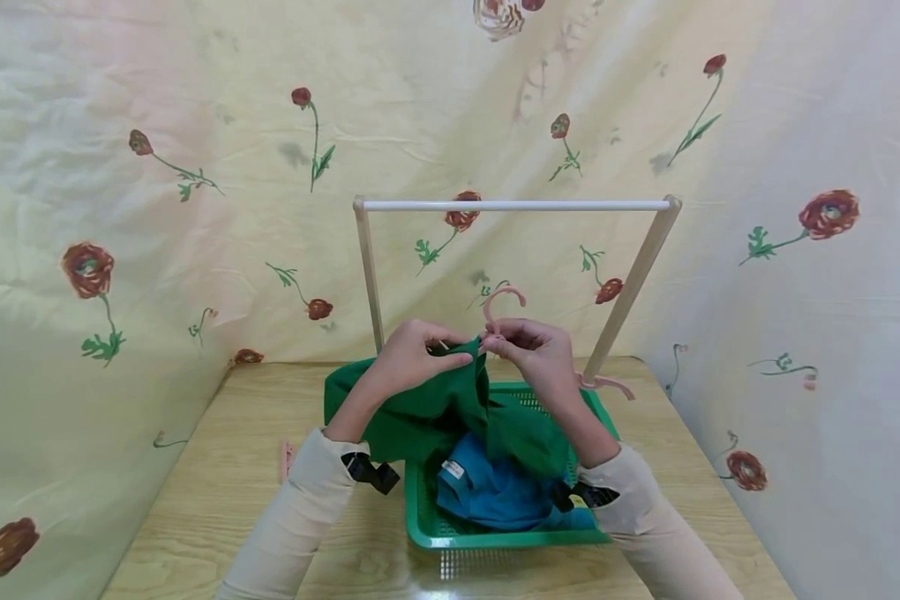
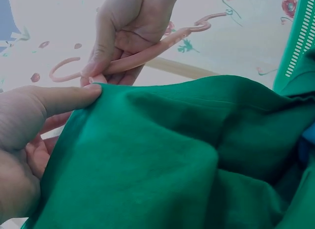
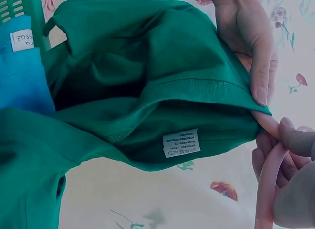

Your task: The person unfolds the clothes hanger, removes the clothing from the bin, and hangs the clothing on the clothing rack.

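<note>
From the head we look forward and down, farthest off; from each wrist we face the green garment (image 2: 142,155) close up, both sharing the right hand (image 2: 130,24), at eleven o'clock in the left wrist view, four in the right.

In the right wrist view, reads "ERSH" on line 1 and "STU" on line 2, in dark capitals, on the white tag (image 3: 22,40) at the edge of the blue garment (image 3: 24,81). Seems cut short at the tag's right side. On the white care label (image 3: 181,143) inside the green garment (image 3: 197,51), carries rows of small dark print, too blurred to read, above 1 row of little laundry-care symbols, too small to identify 1 by 1. In the head view, shows on the blue garment's tag only faint marks, too tiny to make out.
</note>
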Action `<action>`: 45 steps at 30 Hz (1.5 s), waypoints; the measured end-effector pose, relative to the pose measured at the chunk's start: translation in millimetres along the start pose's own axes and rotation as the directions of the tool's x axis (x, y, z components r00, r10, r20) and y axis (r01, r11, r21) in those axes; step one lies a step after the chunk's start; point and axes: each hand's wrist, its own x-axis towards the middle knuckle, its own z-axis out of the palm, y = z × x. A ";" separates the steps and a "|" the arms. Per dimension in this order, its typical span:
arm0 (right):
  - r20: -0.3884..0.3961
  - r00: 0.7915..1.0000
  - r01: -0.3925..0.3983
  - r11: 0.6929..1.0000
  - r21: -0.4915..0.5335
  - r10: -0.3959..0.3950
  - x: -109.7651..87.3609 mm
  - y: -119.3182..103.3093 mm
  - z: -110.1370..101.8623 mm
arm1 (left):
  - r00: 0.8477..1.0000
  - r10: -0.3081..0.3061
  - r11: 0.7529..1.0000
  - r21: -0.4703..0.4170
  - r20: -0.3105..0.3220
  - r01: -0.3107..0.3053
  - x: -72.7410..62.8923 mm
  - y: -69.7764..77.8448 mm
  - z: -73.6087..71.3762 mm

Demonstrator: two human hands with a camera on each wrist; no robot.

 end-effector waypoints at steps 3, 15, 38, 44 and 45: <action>-0.001 1.000 0.000 1.000 0.024 0.000 -2.5 1.4 1.4 | 1.000 0.007 0.999 -0.051 0.022 -0.006 -3.1 -0.8 0.4; 0.048 0.999 -0.009 1.000 0.009 0.009 -12.0 -1.6 -5.3 | 1.000 -0.010 0.996 -0.083 -0.013 0.009 -15.6 2.5 6.7; 0.284 0.942 0.252 0.935 -0.248 -0.179 -52.2 26.0 -22.8 | 0.990 -0.076 0.981 -0.185 -0.120 0.053 -25.0 -16.2 -1.4; 0.412 0.894 0.330 0.882 -0.337 -0.177 -57.5 47.2 -20.7 | 0.990 -0.070 0.982 -0.184 -0.119 0.047 -25.7 -14.1 -0.2; 0.429 0.886 0.340 0.874 -0.346 -0.175 -58.3 50.6 -19.9 | 0.991 -0.070 0.982 -0.184 -0.117 0.048 -25.8 -13.9 0.1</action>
